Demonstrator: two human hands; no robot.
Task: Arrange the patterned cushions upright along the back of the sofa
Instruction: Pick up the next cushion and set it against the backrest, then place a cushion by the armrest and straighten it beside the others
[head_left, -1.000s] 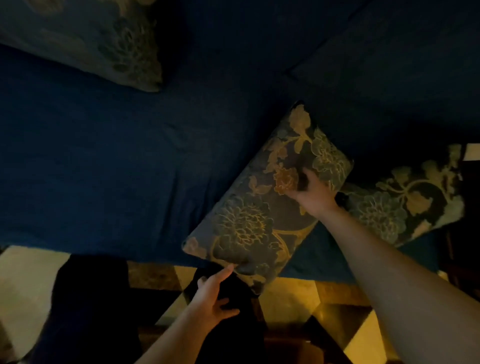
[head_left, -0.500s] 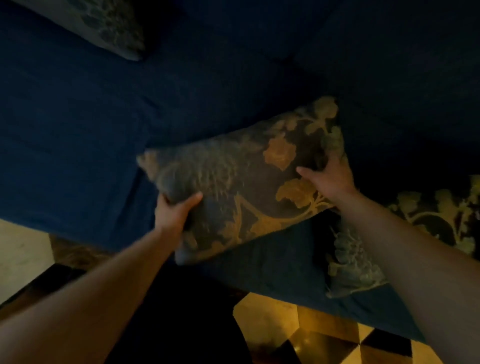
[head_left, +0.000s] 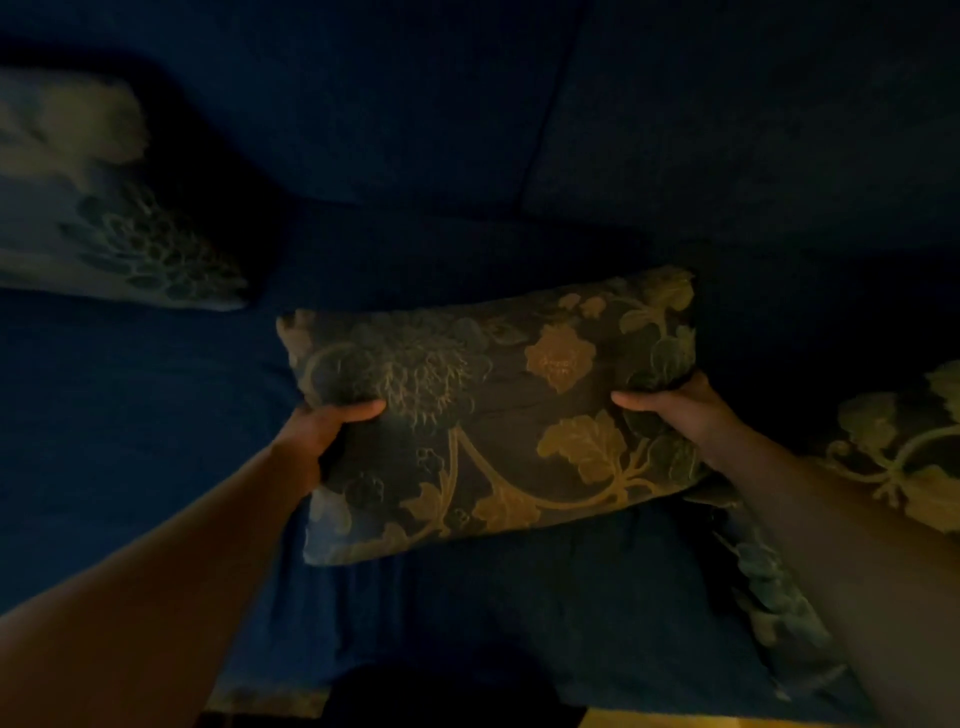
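Both hands, left (head_left: 332, 431) and right (head_left: 675, 410), clamp middle cushion (head_left: 493, 415); not yet placed. Cushion at nine o'clock (head_left: 104, 234) propped; three o'clock cushion (head_left: 904, 457) pending.

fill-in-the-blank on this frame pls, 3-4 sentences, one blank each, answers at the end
1. The held cushion is gripped by ____ hands.
2. The left hand grips the cushion's ____ end.
3. The sofa fabric is dark ____.
4. Counting the left cushion and the right cushion, ____ patterned cushions show.

Answers: both; left; blue; three
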